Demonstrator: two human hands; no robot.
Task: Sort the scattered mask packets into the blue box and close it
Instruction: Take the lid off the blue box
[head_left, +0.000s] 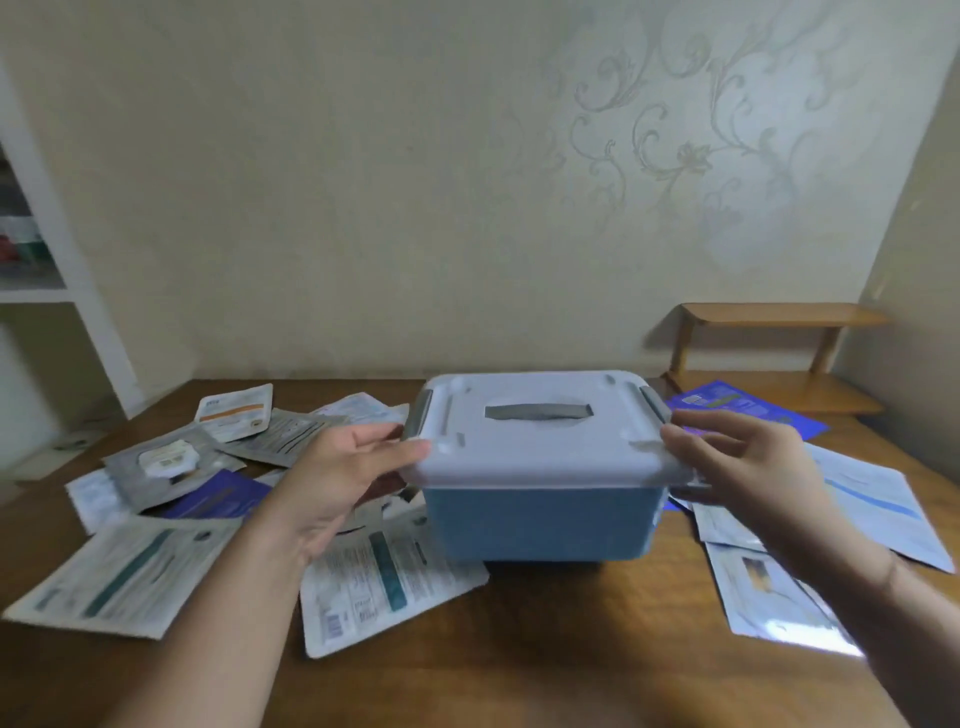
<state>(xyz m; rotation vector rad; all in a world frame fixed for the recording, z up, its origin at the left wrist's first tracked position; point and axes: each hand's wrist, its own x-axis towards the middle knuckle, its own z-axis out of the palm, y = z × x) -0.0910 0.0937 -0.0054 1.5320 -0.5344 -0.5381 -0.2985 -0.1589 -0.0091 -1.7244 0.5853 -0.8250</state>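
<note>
The blue box (540, 519) stands in the middle of the wooden table (519, 649) with its pale lid (540, 441) on; a grey handle lies flat on the lid. My left hand (343, 478) touches the lid's left front corner by the grey clip, fingers fairly straight. My right hand (743, 462) holds the lid's right front corner with its fingertips. Several mask packets (384, 571) lie scattered to the left of the box, and more mask packets (872, 499) lie to its right.
A small wooden shelf stand (779, 358) sits at the table's far right against the wall. A white shelving unit (62, 291) stands at the far left. A purple packet (743, 410) lies behind my right hand.
</note>
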